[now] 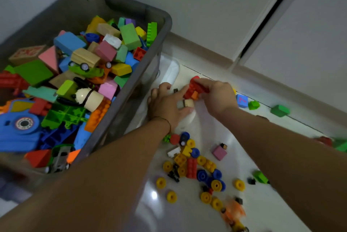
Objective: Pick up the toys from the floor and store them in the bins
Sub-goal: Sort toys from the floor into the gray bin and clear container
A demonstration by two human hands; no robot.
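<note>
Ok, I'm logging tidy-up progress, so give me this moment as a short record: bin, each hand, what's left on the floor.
bin: grey bin, heaped with blocks and toys
right hand: right hand grips red bricks, an orange brick just under them
left hand: left hand has its fingers spread, cream block between thumb and forefinger; grip unclear
floor: floor scattered with yellow wheels, blue wheels, a loose red brick, a pink block, green blocks by the wall
stage: both hands low beside the bin, nothing over it

The grey bin [165, 25] runs off the left edge, and the orange toy [234, 213] is blurred.
</note>
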